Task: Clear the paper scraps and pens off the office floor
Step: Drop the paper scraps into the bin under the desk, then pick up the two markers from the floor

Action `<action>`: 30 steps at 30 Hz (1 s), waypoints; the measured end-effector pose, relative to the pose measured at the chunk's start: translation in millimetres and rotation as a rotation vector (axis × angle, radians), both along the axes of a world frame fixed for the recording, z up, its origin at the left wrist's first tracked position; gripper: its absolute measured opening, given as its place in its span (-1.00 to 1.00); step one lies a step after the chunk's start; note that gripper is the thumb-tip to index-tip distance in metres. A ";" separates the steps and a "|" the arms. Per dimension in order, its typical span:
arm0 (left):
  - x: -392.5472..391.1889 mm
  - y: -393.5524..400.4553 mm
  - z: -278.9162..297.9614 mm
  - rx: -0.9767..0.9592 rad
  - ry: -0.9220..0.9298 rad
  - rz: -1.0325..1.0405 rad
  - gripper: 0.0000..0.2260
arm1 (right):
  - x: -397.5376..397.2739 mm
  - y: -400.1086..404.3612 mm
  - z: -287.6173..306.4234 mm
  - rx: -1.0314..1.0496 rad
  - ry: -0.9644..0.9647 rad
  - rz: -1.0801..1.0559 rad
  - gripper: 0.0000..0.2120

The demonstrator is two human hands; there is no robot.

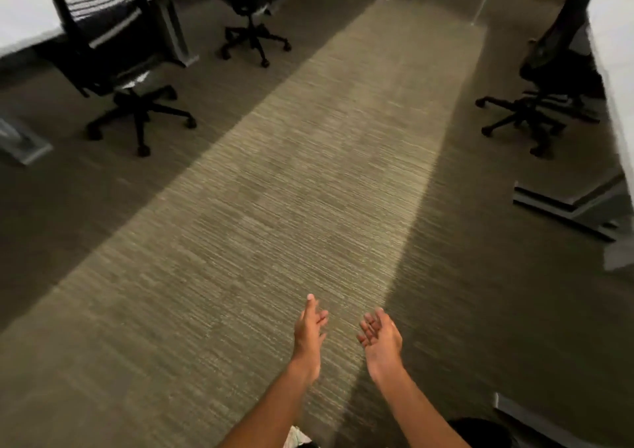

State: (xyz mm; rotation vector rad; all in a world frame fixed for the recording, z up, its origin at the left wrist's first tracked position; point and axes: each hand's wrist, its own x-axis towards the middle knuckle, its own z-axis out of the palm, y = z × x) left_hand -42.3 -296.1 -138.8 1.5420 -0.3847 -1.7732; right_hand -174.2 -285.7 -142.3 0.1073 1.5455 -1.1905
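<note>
Both my hands are held out low in front of me over the carpet. My left hand is open with its fingers spread and holds nothing. My right hand is open too, palm turned up, fingers slightly curled, and empty. No paper scrap or pen shows on the floor in this view. A light strip of carpet runs up the middle between darker strips. The picture is somewhat blurred by motion.
Black office chairs stand at the left, back centre and right. White desks with grey legs line the left side, and another desk runs along the right. A dark round object sits at the bottom right.
</note>
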 end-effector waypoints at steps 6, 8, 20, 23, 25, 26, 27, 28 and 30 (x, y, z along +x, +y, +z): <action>119.9 -22.6 3.8 0.002 -0.028 0.334 -0.51 | 125.1 -66.6 7.3 -0.030 -0.063 0.300 -0.89; 156.7 -23.0 3.4 0.014 -0.031 0.466 -0.55 | 169.7 -84.2 10.2 -0.024 -0.089 0.408 -0.94; 320.3 -42.4 3.2 0.046 -0.135 1.147 -0.56 | 393.9 -172.0 11.2 0.013 -0.185 1.042 -0.89; 350.6 -47.3 15.3 0.034 -0.115 1.302 -0.61 | 438.8 -186.3 15.6 0.008 -0.186 1.213 -0.88; 369.5 -45.6 23.1 0.029 -0.095 1.413 -0.63 | 469.1 -190.6 17.2 0.004 -0.197 1.313 -0.89; 376.4 -43.2 27.1 0.027 -0.090 1.454 -0.64 | 481.3 -190.9 18.0 0.003 -0.202 1.353 -0.89; 383.3 -37.8 29.1 0.031 -0.094 1.502 -0.63 | 495.5 -189.2 18.1 0.008 -0.208 1.405 -0.90; 388.4 -31.0 30.1 0.038 -0.106 1.547 -0.63 | 508.5 -186.5 17.7 0.018 -0.211 1.457 -0.91; 396.5 -13.6 34.0 0.057 -0.139 1.625 -0.65 | 533.1 -174.5 14.5 0.038 -0.210 1.568 -0.93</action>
